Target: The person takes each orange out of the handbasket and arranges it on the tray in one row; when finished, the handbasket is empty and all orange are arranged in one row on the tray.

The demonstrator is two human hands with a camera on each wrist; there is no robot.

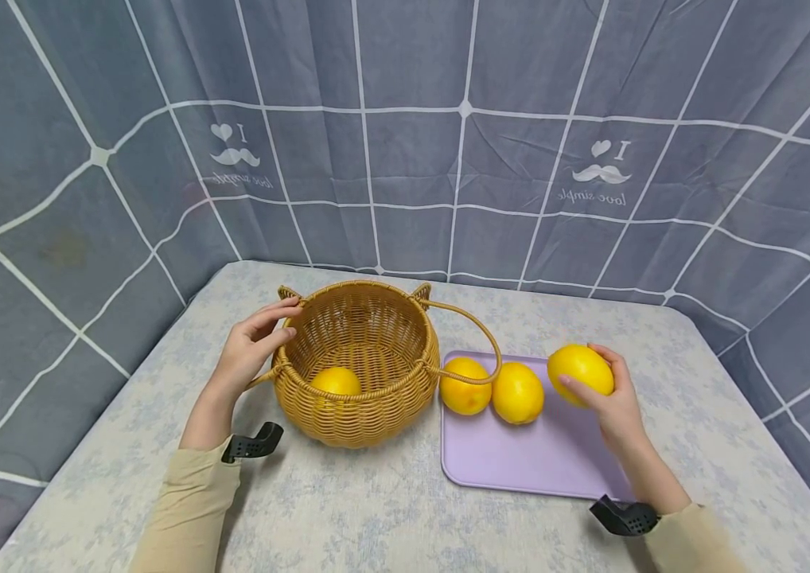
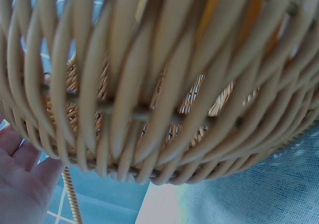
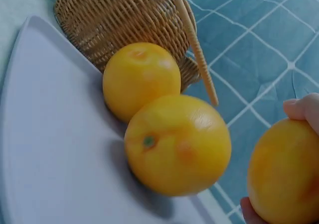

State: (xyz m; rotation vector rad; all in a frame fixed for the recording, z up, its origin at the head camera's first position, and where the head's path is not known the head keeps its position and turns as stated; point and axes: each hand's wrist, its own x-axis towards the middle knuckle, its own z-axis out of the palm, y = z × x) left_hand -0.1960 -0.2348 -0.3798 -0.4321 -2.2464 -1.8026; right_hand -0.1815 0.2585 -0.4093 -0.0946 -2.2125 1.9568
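Note:
In the head view my left hand (image 1: pixel 251 342) rests at the left rim of a round wicker basket (image 1: pixel 358 418), fingers extended and fingertips touching the rim near a small ear-shaped piece. One orange (image 1: pixel 336 381) lies inside the basket. My right hand (image 1: pixel 616 398) holds another orange (image 1: pixel 580 374) over the right side of a purple tray (image 1: pixel 512 461), thumb in front and fingers behind it. Two more oranges sit side by side on the tray: one (image 1: pixel 465 395) by the basket, the other (image 1: pixel 517 393) to its right. A green stem mark shows on the nearer orange (image 3: pixel 177 144) in the right wrist view.
One looped basket handle (image 1: pixel 480 318) leans out to the right, over the tray's left orange. The other handle (image 1: pixel 262 377) droops on the left, under my hand. A grey-blue checked curtain (image 1: pixel 412 159) surrounds the far side of the cloth-covered table (image 1: pixel 348 509).

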